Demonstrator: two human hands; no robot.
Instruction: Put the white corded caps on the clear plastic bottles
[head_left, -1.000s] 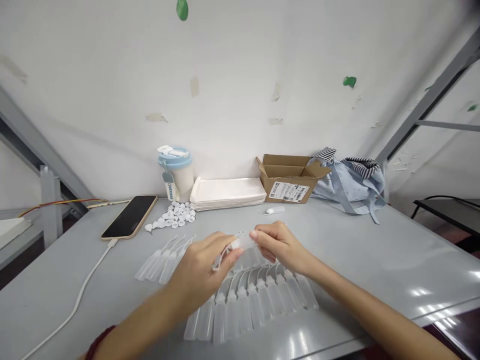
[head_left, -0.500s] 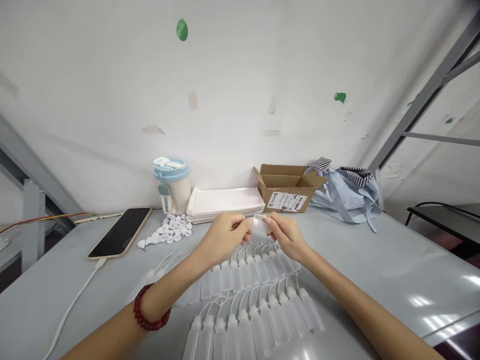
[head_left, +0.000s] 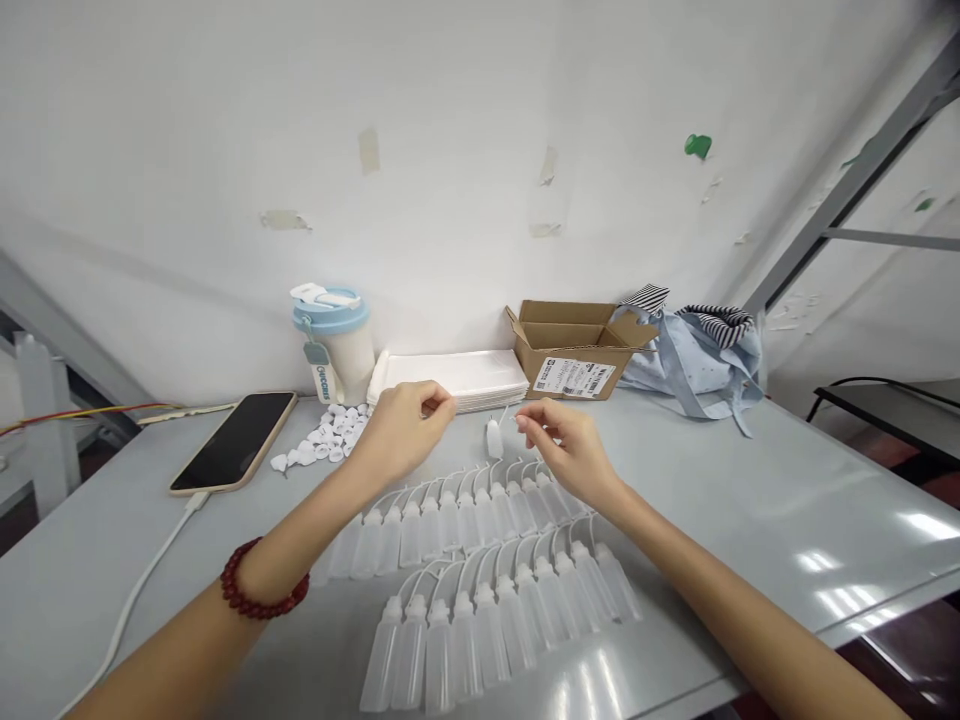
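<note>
My right hand pinches the thin white tail of a small translucent squeeze bottle, which hangs left of the fingertips above the table. My left hand is apart from that bottle, in front of the stacked white sheets. Its fingers are curled with the thumb against them; whether anything tiny sits between them is hidden. Below both hands lie two rows of similar bottles, a back row and a front row, each with a curved thin tail at its neck. Beside my left wrist is a pile of small white caps.
A stack of white sheets, a lidded cup, an open cardboard box and a light blue cloth bag stand along the wall. A phone with a white cable lies at left on the grey table.
My left hand has let go of the small bottle and moved left. The bottle now hangs from my right fingers by its tail. The view has tilted down slightly.
</note>
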